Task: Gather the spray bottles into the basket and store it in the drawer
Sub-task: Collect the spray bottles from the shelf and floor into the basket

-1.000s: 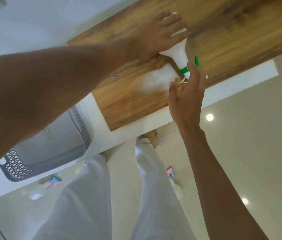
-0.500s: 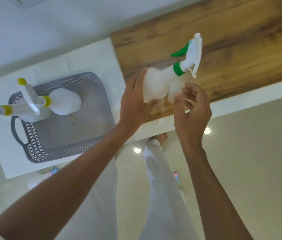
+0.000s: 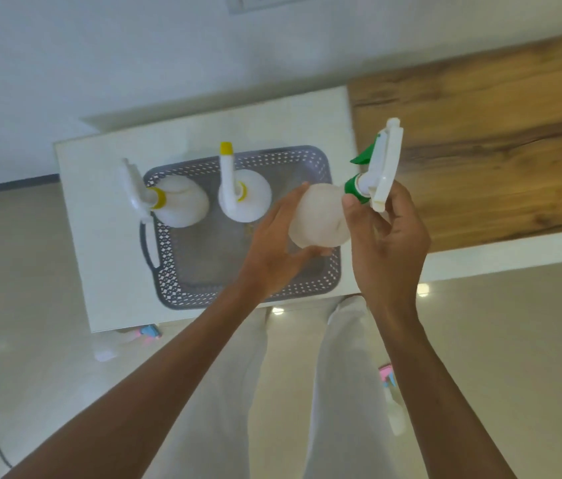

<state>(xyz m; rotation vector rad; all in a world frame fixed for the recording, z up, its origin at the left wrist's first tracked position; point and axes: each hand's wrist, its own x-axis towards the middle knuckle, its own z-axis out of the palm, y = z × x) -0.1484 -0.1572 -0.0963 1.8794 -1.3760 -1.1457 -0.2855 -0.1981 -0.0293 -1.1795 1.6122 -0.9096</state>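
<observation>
Both hands grip the green-capped spray bottle (image 3: 321, 219) over the basket's (image 3: 176, 288) right edge: left hand (image 3: 272, 243) cupping its body, right hand (image 3: 386, 236) pinching its neck

The left hand (image 3: 272, 243) covered the near right part of the grey basket (image 3: 176, 271). A pink-and-blue bottle (image 3: 393, 402) on the floor lay partly behind the right forearm; another (image 3: 144, 333) was half hidden under the white tabletop (image 3: 100, 202).

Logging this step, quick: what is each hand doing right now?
Left hand: closed on the body of the green-capped spray bottle.
Right hand: holding the same bottle near its neck.
</observation>
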